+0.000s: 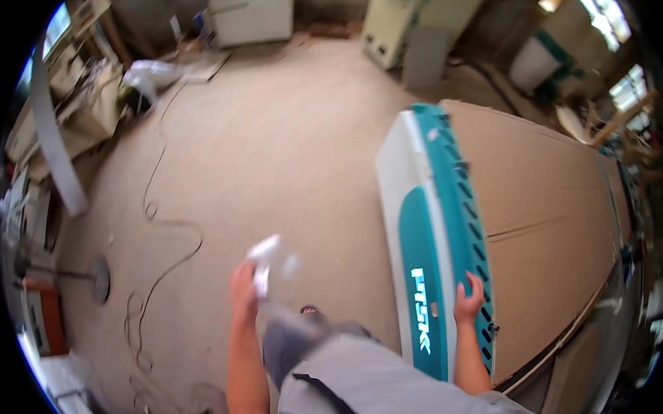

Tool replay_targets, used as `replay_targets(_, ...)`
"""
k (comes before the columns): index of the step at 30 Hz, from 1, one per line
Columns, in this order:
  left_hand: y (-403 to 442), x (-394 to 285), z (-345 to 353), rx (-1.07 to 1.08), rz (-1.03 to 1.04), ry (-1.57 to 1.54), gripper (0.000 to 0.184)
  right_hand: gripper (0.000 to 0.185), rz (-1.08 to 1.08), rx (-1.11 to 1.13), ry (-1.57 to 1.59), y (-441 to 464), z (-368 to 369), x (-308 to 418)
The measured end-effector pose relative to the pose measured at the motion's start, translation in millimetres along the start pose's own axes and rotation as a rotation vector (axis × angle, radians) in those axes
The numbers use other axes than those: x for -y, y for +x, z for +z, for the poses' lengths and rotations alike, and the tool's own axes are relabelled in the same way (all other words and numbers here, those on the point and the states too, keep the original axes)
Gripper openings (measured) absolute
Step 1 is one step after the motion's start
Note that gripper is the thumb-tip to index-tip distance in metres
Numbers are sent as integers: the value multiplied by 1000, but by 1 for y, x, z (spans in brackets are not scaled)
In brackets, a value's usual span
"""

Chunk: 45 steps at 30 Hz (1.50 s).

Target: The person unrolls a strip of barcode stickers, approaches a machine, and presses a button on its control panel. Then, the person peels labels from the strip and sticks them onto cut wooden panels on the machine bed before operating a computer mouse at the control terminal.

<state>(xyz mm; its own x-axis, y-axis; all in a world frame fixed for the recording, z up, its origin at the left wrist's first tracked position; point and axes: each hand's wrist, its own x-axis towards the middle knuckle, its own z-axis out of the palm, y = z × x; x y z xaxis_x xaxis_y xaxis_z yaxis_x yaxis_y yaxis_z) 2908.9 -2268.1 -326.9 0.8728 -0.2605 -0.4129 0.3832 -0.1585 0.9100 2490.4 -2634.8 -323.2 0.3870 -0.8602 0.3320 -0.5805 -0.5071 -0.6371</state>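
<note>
My left hand [245, 290] is closed round a white, partly see-through object [265, 259], held out over the floor. Motion blur hides what kind of thing it is. On the other side, my right hand [469, 300] is just above or against the slotted teal edge of a long machine [412, 233]; whether it touches cannot be made out. Its thumb and fingers are apart and nothing shows between them. White lettering stands on the machine's teal and white side.
Brown cardboard [545, 216] covers the machine's top at the right. A dark cable [197, 238] winds across the concrete floor [297, 146]. A round-based stand [100, 280] is at the left. White [251, 17] and pale green [387, 28] cabinets stand at the back.
</note>
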Motion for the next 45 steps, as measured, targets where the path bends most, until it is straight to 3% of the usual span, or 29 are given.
replay_targets(2,70,-38,17,50,11,-114,28,42,9,146,298,50,108,95)
replay_targets(6,204,-123,60,218,-31,-251,30,54,-44,765,958,136,301,283)
replay_targets(8,281,-185,84,173,-44,-328,30,56,-70,921,1043,169,375,342)
replay_targets(9,327,-194,85,263,3,-353,30,56,-75,965,1052,182,405,363)
replay_targets(11,408,-237,96,245,38,-338,30,53,136,1412,914,227,463,388)
replay_targets(12,436,-253,99,207,54,-311,30,53,149,1415,907,244,477,394)
replay_targets(14,507,-286,111,230,37,-279,31,46,445,1396,1139,288,498,413)
replay_targets(16,576,-329,132,151,113,-291,31,44,545,1353,1158,344,514,431)
replay_targets(25,878,-463,274,160,241,-277,30,52,398,1171,1197,612,651,448)
replay_targets(29,999,-517,335,187,248,-317,30,53,459,1140,1132,750,706,467)
replay_targets(31,1055,-551,364,91,290,-273,31,53,416,1129,1146,820,726,481)
replay_targets(38,1218,-626,463,234,344,-207,31,49,269,1077,1038,1005,799,489)
replay_targets(40,1275,-647,501,276,325,-183,31,48,419,1064,1026,1061,820,504)
replay_targets(42,1331,-664,541,267,370,-123,30,48,303,976,1001,1092,871,486)
replay_targets(45,1420,-691,591,400,285,-158,25,50,339,910,974,1163,910,497)
